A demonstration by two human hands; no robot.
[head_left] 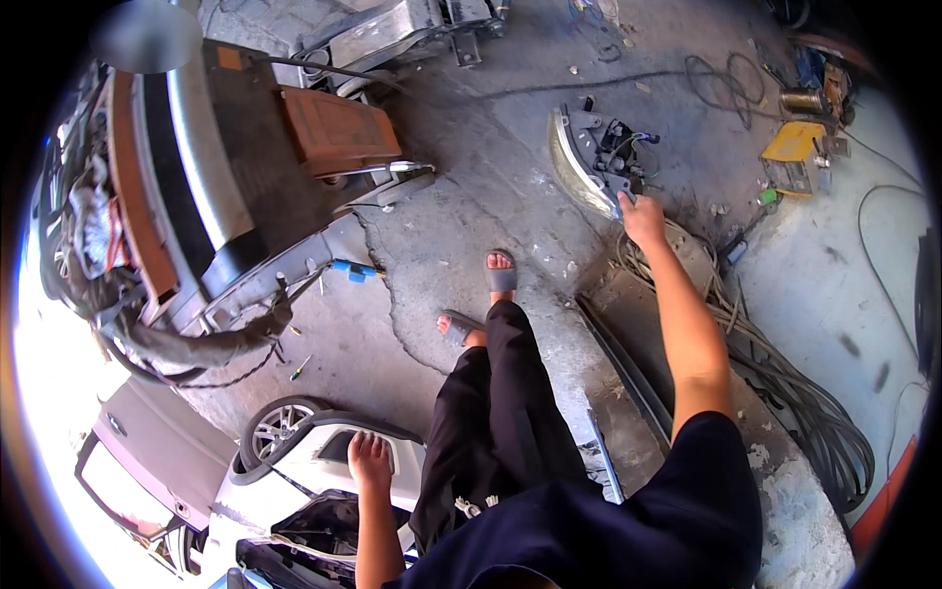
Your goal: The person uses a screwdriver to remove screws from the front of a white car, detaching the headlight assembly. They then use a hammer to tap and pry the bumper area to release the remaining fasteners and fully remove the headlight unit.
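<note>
Close in at my lower left, my left hand (369, 463) hangs over the white car (304, 463) as I look down. Its fingers lie together, knuckles up, and I see nothing in them; the palm is hidden, so I cannot tell how far the hand is open, nor whether it touches the bodywork. Past my trousers (491, 398), my sandals (501, 281) stand well apart from the lamp.

Farther out, at the end of my stretched right arm, my right hand (642, 220) is closed on the near end of the headlight (587, 162). That lamp is ahead of me and to my right, clear lens to the left, dark housing and wiring to the right. I judge the grip done: the lamp is a loose part, fitted to nothing. What is left I cannot tell, nor whether its weight is on the floor (461, 211) or in my fingers.

Just beside that hand begin the coiled cables (822, 424). Beyond, to the right of the lamp, lies a yellow piece (793, 141).
</note>
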